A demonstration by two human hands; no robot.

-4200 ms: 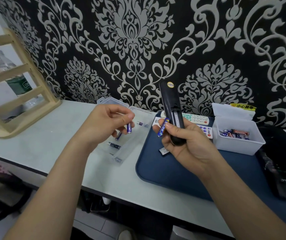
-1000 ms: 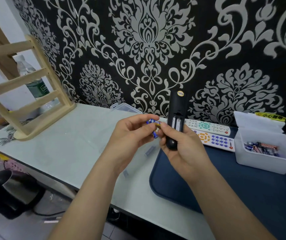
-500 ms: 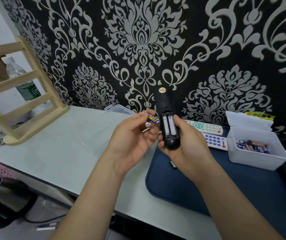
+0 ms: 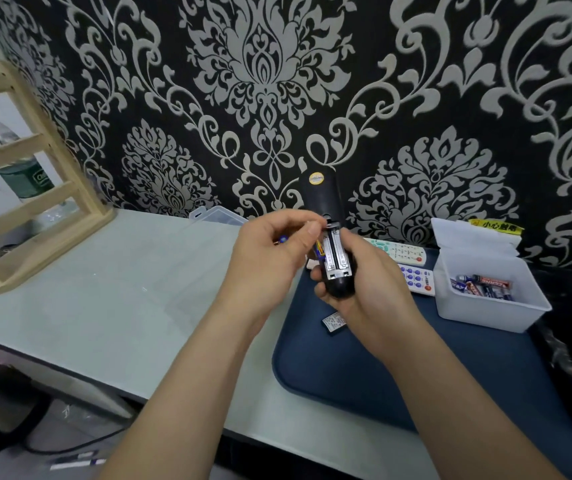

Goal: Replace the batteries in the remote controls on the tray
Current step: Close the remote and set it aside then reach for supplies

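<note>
Yellow label [image 4: 494,226] behind the white bin reads "小心".

remotes: three, one black [image 4: 326,202] in my right hand [image 4: 364,289], two white [image 4: 398,251] [image 4: 416,280] on the tray
hands: two, my left hand [image 4: 270,258] too
battery bins: one [image 4: 485,306]
trays: one [image 4: 364,375]

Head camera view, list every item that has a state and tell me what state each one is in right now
black remote: held upright in right hand, battery bay open, both slots empty
battery: in left hand beside the bay, not seated
battery cover: off, on tray
white bin: open, holds batteries
</note>
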